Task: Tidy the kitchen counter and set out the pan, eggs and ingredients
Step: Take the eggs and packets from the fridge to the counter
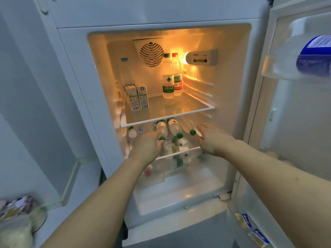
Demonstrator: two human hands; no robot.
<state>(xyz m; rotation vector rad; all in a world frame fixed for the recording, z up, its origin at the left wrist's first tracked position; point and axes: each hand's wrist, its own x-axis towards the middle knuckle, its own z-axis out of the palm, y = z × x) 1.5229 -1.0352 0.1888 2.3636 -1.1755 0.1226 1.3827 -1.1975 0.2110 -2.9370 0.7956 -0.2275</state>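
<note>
Reaching into the open fridge (232, 111), I have both hands at the low shelf (179, 152). My left hand (147, 145) is on a lying bottle with a green cap (161, 129); my fingers curl under its neck and the cap pokes out just past my fingertips. My right hand (213, 138) is at the far end of the same row. Its fingers are bent and close together, touching a third lying bottle (189, 127) near its green cap, but I cannot tell if they grip it. Between my two hands lies one more bottle (174, 127), cap toward me. More bottles sit under my fingers, below the shelf, in a blurry pile.

Above my fingers is a glass shelf (179, 110). Two small cartons (138, 97) stand on it up and left of my left hand. Two tall bottles (170, 77) stand side by side at the back, one with a green cap and one with a red cap. I see no pan or eggs.
</note>
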